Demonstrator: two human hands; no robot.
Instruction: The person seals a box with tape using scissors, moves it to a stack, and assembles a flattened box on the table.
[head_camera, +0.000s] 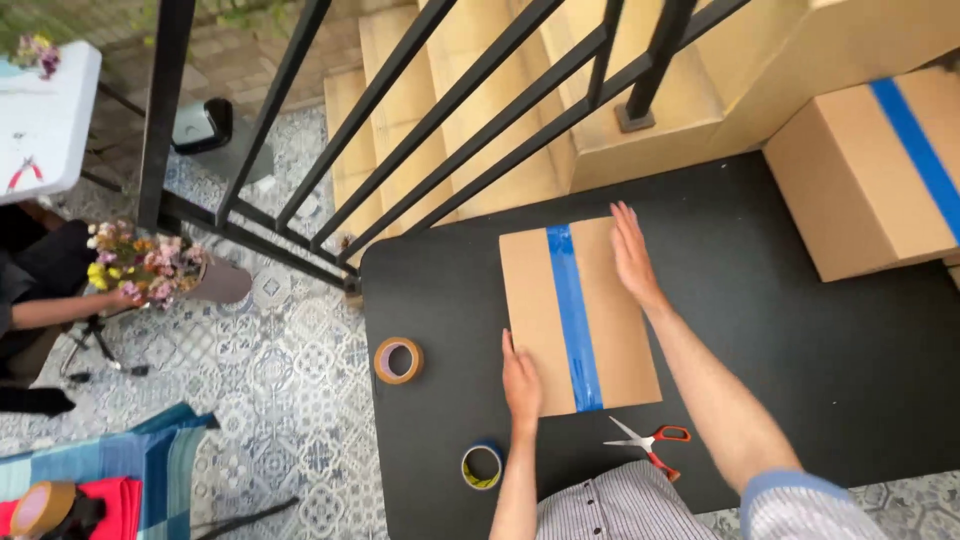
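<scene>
The cardboard box (580, 315) was already sealed with blue tape (573, 320) — left hand (520, 380) and right hand (632, 255) pressed flat, fingers extended, gripping nothing.

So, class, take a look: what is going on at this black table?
A person presses both hands flat on a cardboard box sealed with a blue tape strip: the left hand at its near left edge, the right hand on top. Scissors and two tape rolls lie on the table. A second taped box stands at the right.
</scene>
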